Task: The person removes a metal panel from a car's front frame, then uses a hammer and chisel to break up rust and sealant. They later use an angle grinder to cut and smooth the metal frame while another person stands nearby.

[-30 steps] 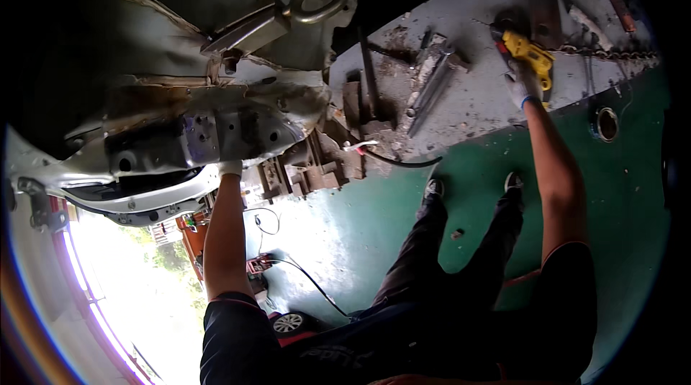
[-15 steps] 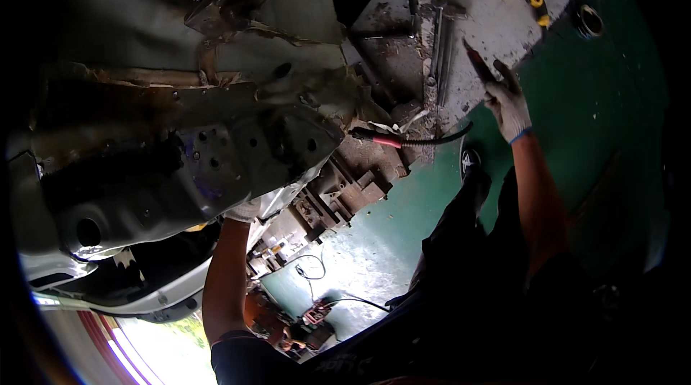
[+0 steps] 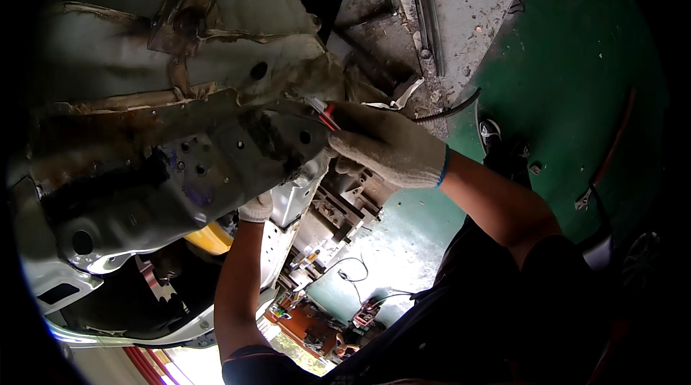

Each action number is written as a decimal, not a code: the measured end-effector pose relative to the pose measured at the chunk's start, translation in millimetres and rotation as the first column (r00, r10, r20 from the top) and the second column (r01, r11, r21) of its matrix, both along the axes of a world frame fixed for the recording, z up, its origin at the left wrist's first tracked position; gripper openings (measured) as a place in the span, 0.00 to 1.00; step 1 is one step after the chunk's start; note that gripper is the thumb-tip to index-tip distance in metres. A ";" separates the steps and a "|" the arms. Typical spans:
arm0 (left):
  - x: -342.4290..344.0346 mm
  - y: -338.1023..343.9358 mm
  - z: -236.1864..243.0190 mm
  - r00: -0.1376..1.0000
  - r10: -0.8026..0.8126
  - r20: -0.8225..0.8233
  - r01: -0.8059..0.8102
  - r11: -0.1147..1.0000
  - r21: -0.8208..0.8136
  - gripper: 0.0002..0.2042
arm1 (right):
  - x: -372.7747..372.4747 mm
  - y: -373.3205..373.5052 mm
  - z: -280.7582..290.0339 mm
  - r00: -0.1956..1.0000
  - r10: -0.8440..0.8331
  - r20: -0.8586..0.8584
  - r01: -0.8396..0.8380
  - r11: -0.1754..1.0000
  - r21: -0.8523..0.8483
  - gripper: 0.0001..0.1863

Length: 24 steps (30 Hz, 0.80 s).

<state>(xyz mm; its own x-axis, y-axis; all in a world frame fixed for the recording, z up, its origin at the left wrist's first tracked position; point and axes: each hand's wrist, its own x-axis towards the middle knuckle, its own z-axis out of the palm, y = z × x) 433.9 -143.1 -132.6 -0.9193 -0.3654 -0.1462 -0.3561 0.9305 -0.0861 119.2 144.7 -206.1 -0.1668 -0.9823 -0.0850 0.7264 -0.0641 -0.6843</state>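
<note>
My right hand [image 3: 392, 144], in a pale work glove with a blue cuff, is closed around a slim red and silver hand tool [image 3: 327, 113]. Its silver end points to the upper left, close over the corner of a bent, holed sheet-metal vehicle panel [image 3: 216, 162]. What exact kind of tool it is does not show. Lower down, my left hand [image 3: 257, 207], also gloved, is against the panel's lower edge. The panel hides its fingers. A black ribbed hose [image 3: 453, 108] runs out from behind my right hand.
Metal bars [image 3: 430, 25] lie on a dirty grey surface [image 3: 475, 32] beyond my right hand. Blocky metal clamp parts [image 3: 345, 205] stand below the panel. A red device [image 3: 366, 313] with cables is on the green floor [image 3: 561, 97]. Something yellow [image 3: 210, 239] shows under the panel.
My right hand has come left and down from over the grey surface to the panel's corner, bringing the tool. The view has shifted; the yellow drill is almost out of it. My left hand stays at the panel's edge.
</note>
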 end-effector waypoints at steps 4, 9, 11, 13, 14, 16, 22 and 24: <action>0.7 1.2 1.6 1.000 0.012 0.010 -0.012 1.000 -0.006 0.34 | -10.5 6.0 1.9 0.991 -0.056 0.121 0.028 0.976 0.217 0.33; -7.5 7.1 1.3 0.994 0.024 -0.104 -0.014 0.996 0.092 0.35 | -13.0 22.5 -16.0 0.875 -0.410 0.258 0.336 0.897 0.287 0.29; -12.2 10.8 2.8 0.993 0.024 -0.114 -0.011 0.993 0.117 0.36 | -11.3 19.5 -15.0 0.921 -0.349 0.172 0.324 0.933 0.156 0.28; -16.9 14.6 4.2 0.991 0.040 -0.125 -0.025 0.992 0.122 0.36 | -10.5 9.7 -7.2 0.961 -0.159 -0.228 0.177 0.982 0.064 0.27; -18.6 16.9 4.8 0.988 0.042 -0.151 -0.021 0.990 0.138 0.36 | -9.3 5.6 -0.8 0.853 -0.103 -0.511 0.148 0.988 0.047 0.26; -22.5 19.0 4.7 0.983 0.039 -0.182 -0.010 0.987 0.160 0.33 | -7.3 -11.6 14.2 0.654 -0.088 -0.751 0.108 0.994 -0.022 0.26; -26.0 20.5 4.3 0.980 0.029 -0.199 0.001 0.988 0.153 0.32 | -19.3 -18.8 35.2 0.404 -0.314 -0.859 0.203 0.947 -0.250 0.24; -25.1 20.5 4.3 0.981 0.028 -0.192 -0.001 0.990 0.140 0.32 | -25.7 -18.8 36.8 0.335 -0.222 -0.916 0.155 0.972 -0.179 0.24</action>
<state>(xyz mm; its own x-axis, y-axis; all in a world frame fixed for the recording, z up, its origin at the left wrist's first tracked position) 408.8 -122.6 -128.3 -0.9298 -0.3678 -0.0167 -0.3672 0.9231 0.1145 93.4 125.9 -169.3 -0.2874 -0.9103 0.2980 -0.4028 -0.1674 -0.8999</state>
